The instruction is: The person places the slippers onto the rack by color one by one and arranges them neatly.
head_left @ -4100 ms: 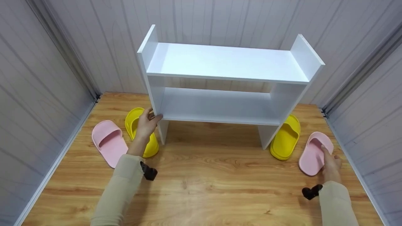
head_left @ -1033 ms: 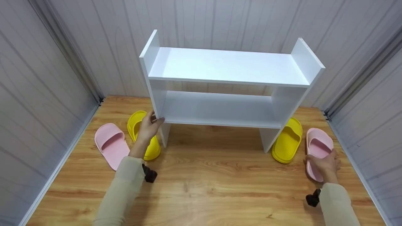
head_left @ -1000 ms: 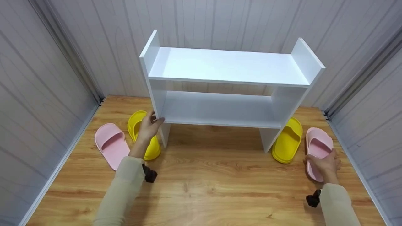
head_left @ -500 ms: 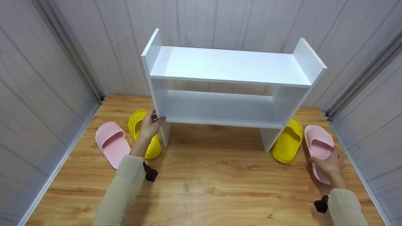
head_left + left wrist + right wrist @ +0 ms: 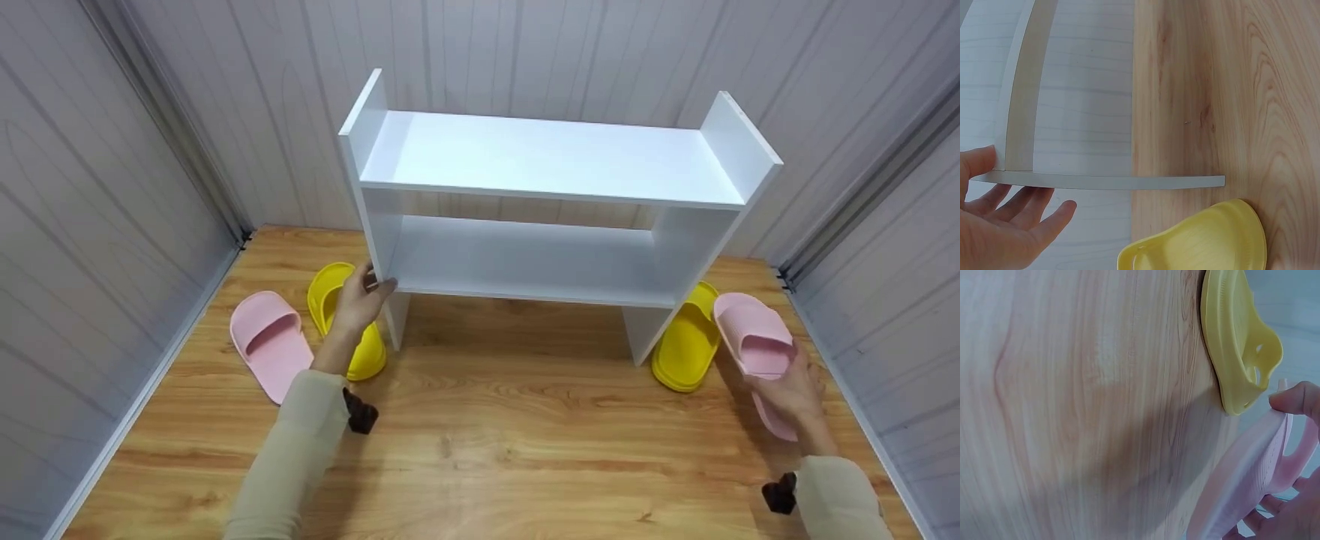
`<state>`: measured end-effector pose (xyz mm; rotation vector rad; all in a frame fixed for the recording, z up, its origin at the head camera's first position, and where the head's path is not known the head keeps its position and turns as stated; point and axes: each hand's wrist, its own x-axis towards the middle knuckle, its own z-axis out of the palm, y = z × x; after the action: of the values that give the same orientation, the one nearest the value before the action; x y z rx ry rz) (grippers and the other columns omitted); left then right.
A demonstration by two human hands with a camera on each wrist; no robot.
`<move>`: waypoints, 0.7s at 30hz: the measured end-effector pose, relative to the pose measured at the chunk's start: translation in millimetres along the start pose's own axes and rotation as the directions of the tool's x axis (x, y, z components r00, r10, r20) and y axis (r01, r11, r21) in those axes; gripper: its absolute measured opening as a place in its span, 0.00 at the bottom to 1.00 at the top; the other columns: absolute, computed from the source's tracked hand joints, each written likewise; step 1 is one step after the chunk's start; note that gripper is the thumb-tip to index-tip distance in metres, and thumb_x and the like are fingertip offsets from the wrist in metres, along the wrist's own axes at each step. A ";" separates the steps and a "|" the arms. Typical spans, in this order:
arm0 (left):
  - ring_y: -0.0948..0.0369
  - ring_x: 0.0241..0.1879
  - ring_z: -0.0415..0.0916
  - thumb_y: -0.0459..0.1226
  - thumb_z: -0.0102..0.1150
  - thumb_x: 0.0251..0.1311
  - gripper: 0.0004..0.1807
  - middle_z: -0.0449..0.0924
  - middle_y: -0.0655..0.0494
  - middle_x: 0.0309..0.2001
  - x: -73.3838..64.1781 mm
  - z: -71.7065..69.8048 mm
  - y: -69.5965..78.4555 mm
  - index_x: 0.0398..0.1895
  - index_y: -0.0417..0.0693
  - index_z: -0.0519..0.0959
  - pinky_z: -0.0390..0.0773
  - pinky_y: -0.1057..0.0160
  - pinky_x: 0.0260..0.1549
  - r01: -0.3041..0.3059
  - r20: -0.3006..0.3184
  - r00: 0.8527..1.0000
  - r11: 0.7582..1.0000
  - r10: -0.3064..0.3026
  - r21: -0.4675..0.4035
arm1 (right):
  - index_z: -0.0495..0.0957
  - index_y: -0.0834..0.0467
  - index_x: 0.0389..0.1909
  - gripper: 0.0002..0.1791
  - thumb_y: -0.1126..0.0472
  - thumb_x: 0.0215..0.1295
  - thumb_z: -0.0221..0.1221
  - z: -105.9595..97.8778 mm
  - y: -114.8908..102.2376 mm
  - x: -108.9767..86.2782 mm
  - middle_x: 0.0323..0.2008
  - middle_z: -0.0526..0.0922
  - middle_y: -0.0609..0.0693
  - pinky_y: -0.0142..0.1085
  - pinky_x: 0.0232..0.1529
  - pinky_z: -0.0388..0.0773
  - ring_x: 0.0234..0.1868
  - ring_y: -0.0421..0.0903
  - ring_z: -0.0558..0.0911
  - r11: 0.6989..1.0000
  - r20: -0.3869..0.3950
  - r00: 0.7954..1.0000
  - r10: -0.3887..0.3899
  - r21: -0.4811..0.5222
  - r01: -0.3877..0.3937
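A white two-tier shelf stands upright by the back wall. My left hand grips its left side panel at the height of the lower board, thumb on one face and fingers on the other. My right hand holds a pink slipper across its middle. In the right wrist view the slipper is tilted, its thumb-side edge pinched, with a shadow on the floor beside it. Its toe is right at a yellow slipper beside the shelf's right leg.
At the left lie another pink slipper and another yellow slipper, partly hidden by my left arm. The wooden floor is bounded by a back wall and side walls close to both outer slippers.
My right hand has closed round the right pink slipper. The slipper has turned, its toe swinging left toward the yellow one and its heel right. The left hand has kept its hold on the shelf.
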<state>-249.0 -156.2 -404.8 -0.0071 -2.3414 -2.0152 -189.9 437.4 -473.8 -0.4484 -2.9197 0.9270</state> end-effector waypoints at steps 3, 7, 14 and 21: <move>0.48 0.57 0.58 0.29 0.47 0.60 0.28 0.57 0.39 0.60 -0.1 0.4 0.2 0.63 0.36 0.55 0.63 0.55 0.52 -0.003 -0.001 1.000 1.000 0.003 0.002 | 0.31 0.70 0.64 0.57 0.57 0.46 0.63 -0.2 1.1 -0.5 0.55 0.43 0.80 0.64 0.48 0.47 0.52 0.76 0.48 0.999 0.001 0.999 -0.045 -0.005 0.045; 0.46 0.57 0.58 0.27 0.47 0.59 0.28 0.56 0.37 0.60 -0.6 0.9 -0.6 0.63 0.34 0.54 0.63 0.54 0.52 -0.027 0.005 1.000 0.999 0.027 -0.034 | 0.36 0.72 0.63 0.54 0.61 0.43 0.63 0.5 4.6 -0.4 0.53 0.47 0.80 0.63 0.47 0.48 0.52 0.75 0.50 0.991 -0.011 0.991 -0.135 0.001 0.135; 0.46 0.56 0.59 0.26 0.46 0.59 0.28 0.56 0.37 0.60 -1.2 1.1 -0.5 0.63 0.33 0.54 0.63 0.54 0.52 -0.043 0.001 0.999 0.998 0.043 -0.046 | 0.38 0.74 0.62 0.53 0.63 0.41 0.63 2.0 7.5 0.4 0.53 0.49 0.80 0.62 0.50 0.44 0.52 0.75 0.50 0.976 0.013 0.975 -0.220 0.002 0.220; 0.48 0.56 0.60 0.27 0.47 0.59 0.28 0.56 0.39 0.60 -1.2 0.8 0.0 0.63 0.35 0.55 0.64 0.56 0.51 -0.034 -0.002 0.999 0.999 0.034 -0.031 | 0.40 0.73 0.62 0.54 0.63 0.39 0.64 4.6 2.0 -1.5 0.52 0.51 0.80 0.62 0.46 0.49 0.50 0.73 0.53 0.971 0.035 0.970 -0.239 -0.008 0.239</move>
<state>-247.8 -155.4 -405.0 -0.0461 -2.2927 -2.0346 -188.5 435.9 -478.6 -0.0770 -2.9239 0.8912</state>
